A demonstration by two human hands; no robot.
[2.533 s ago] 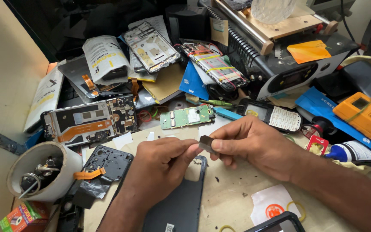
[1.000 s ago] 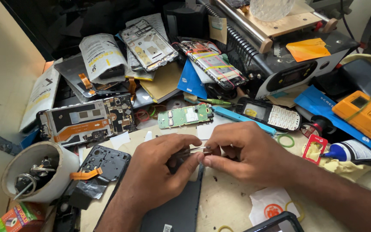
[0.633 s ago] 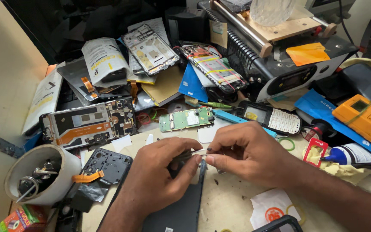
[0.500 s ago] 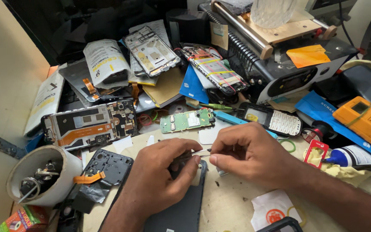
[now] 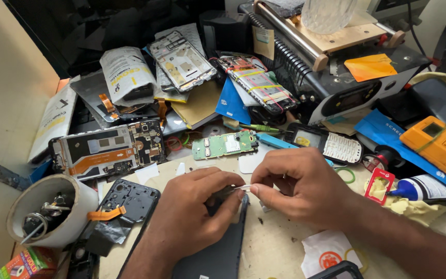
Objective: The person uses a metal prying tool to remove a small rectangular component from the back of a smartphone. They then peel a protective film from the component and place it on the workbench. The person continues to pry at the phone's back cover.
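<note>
The left hand [image 5: 192,217] lies over the top end of a flat black phone body [image 5: 210,253] that rests on the pale, stained counter [image 5: 274,248] near the viewer. Its thumb and fingers [image 5: 231,199] are closed on a small dark part [image 5: 218,194] at the phone's upper edge; what that part is cannot be made out. The right hand [image 5: 303,188] sits just right of it, fingers pinched shut on a thin silver metal tool [image 5: 243,188] whose tip meets the left thumb and the dark part. The two hands touch at the fingertips.

Just beyond the hands lies a small green circuit board [image 5: 225,144], and to its right a black keypad phone with white keys [image 5: 326,144]. To the far left an opened phone frame with an orange flex cable [image 5: 107,152] lies flat, and nearer, a black plastic back cover with a camera cut-out [image 5: 130,196] lies beside the left forearm. A white round cup full of metal bits [image 5: 47,217] stands at the near left edge. On the right are a red plastic tag [image 5: 380,186], a white glue tube with a blue cap [image 5: 427,188] and an orange multimeter [image 5: 440,147]. A black machine with a wooden top [image 5: 336,67] stands at the far side.
</note>
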